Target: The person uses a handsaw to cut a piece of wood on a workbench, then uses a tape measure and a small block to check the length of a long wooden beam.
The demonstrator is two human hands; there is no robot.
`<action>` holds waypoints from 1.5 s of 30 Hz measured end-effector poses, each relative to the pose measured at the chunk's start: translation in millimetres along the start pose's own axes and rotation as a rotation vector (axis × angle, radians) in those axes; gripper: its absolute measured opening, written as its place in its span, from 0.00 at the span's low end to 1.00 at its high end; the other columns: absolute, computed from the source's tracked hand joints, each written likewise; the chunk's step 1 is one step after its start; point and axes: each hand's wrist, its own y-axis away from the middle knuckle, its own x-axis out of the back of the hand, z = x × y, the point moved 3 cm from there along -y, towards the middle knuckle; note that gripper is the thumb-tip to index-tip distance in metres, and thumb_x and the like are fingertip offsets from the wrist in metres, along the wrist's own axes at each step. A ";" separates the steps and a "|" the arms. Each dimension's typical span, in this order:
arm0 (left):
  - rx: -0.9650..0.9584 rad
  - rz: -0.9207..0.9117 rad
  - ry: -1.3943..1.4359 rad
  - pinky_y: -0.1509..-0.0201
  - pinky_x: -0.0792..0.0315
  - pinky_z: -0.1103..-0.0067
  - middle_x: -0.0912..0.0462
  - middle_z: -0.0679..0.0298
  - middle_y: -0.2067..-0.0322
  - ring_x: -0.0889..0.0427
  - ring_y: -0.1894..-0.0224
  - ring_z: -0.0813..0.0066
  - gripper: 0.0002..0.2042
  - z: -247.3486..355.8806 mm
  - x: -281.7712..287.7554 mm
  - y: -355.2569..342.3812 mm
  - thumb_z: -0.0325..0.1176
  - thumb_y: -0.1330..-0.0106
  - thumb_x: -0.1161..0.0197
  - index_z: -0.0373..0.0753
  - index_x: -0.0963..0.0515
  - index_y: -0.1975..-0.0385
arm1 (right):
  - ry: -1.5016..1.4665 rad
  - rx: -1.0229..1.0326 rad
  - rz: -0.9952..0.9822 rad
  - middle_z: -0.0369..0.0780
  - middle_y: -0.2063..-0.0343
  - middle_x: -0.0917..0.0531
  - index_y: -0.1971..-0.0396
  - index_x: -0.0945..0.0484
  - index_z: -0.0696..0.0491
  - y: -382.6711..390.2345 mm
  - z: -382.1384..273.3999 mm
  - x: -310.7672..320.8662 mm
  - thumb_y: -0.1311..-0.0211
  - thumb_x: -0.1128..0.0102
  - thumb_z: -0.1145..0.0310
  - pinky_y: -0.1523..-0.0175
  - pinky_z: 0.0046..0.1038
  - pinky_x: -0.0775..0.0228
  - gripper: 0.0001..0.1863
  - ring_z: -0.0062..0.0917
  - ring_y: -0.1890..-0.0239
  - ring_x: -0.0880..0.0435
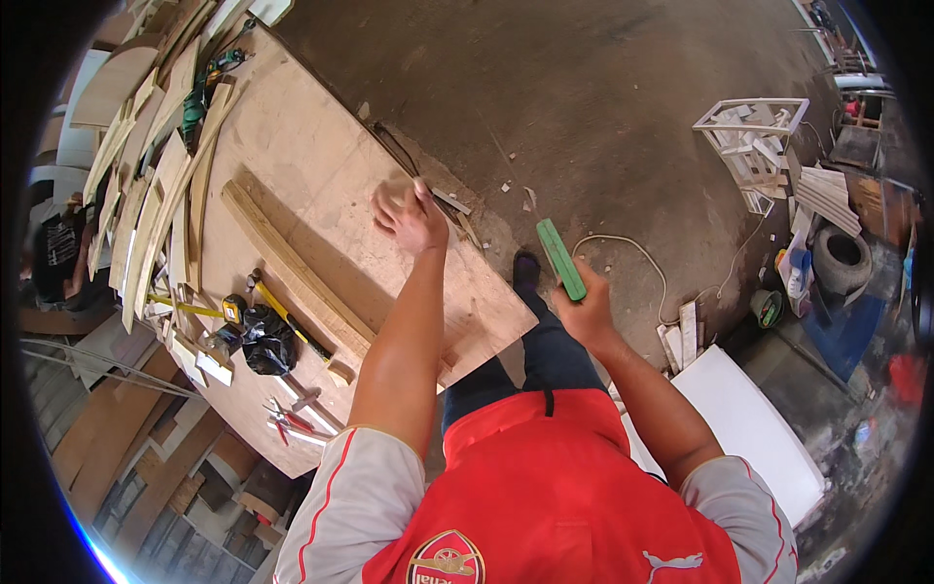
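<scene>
Well, your right hand [590,304] is wrapped firmly round the green block-shaped tool [561,260], out past the edge of the bench [292,117] and above the floor [438,58]. Your left hand [409,216] is half open over the bench near that edge, fingers loosely curled, with nothing evident in it; whether it touches the top you can't tell here. The curved wooden piece [284,255] lies to its left, beside the hammer [279,310]. This looks like readying; working that piece would probably call for steadying it and bringing the tool in.
</scene>
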 end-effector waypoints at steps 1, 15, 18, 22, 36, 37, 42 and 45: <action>-0.193 -0.058 -0.016 0.24 0.58 0.52 0.36 0.63 0.32 0.49 0.25 0.57 0.18 1.2 5.7 6.7 0.52 0.25 0.47 0.49 0.15 0.58 | -0.017 0.002 -0.014 0.49 0.80 0.25 0.71 0.28 0.58 4.9 2.8 2.6 0.48 0.42 0.78 0.70 0.35 0.33 0.05 0.43 0.77 0.21; -0.710 -0.105 0.030 0.63 0.34 0.66 0.22 0.67 0.78 0.25 0.72 0.62 0.21 -15.9 30.8 31.5 0.53 0.29 0.41 0.46 0.26 0.81 | -0.164 0.050 -0.050 0.41 0.82 0.27 0.73 0.28 0.57 66.1 2.3 2.5 0.48 0.41 0.79 0.71 0.28 0.36 0.05 0.23 0.78 0.26; -0.737 -0.097 0.072 0.67 0.34 0.65 0.24 0.64 0.81 0.25 0.76 0.60 0.21 -23.4 40.1 37.5 0.54 0.30 0.39 0.46 0.28 0.81 | -0.281 0.009 -0.061 0.31 0.79 0.27 0.74 0.28 0.55 81.2 -7.0 -4.0 0.49 0.41 0.83 0.72 0.22 0.39 0.08 0.13 0.76 0.30; -0.700 -0.199 0.164 0.73 0.31 0.62 0.25 0.58 0.85 0.23 0.79 0.55 0.23 -37.0 50.5 37.8 0.55 0.33 0.35 0.44 0.31 0.81 | -0.262 0.084 -0.040 0.34 0.81 0.29 0.73 0.27 0.56 95.6 -26.4 -20.8 0.48 0.40 0.80 0.70 0.24 0.37 0.05 0.15 0.76 0.30; 0.477 -1.297 1.448 0.81 0.33 0.76 0.24 0.60 0.68 0.30 0.85 0.73 0.30 -98.5 144.3 32.6 0.61 0.25 0.50 0.37 0.23 0.44 | -0.769 -0.018 -0.022 0.34 0.82 0.27 0.71 0.29 0.56 185.6 -105.8 -134.5 0.51 0.46 0.86 0.78 0.22 0.36 0.09 0.18 0.84 0.28; 0.515 -1.342 1.538 0.82 0.35 0.79 0.24 0.60 0.68 0.31 0.86 0.74 0.27 -102.9 155.2 31.8 0.58 0.24 0.48 0.37 0.23 0.47 | -0.808 -0.040 -0.025 0.34 0.83 0.28 0.71 0.29 0.56 194.3 -110.8 -143.4 0.50 0.47 0.86 0.78 0.23 0.37 0.09 0.18 0.85 0.29; 0.411 -1.228 1.479 0.84 0.36 0.78 0.23 0.62 0.72 0.31 0.87 0.76 0.18 -141.0 220.2 22.0 0.50 0.26 0.40 0.39 0.26 0.65 | -0.842 -0.006 -0.054 0.34 0.84 0.29 0.71 0.30 0.55 240.6 -137.9 -186.0 0.50 0.46 0.86 0.79 0.23 0.38 0.09 0.19 0.86 0.32; 0.454 -1.200 1.563 0.84 0.37 0.79 0.24 0.66 0.78 0.33 0.87 0.78 0.15 -164.9 256.8 26.0 0.46 0.26 0.38 0.40 0.25 0.68 | -0.882 -0.023 -0.076 0.34 0.85 0.30 0.72 0.30 0.55 271.1 -151.7 -200.8 0.50 0.45 0.85 0.79 0.23 0.38 0.09 0.19 0.87 0.33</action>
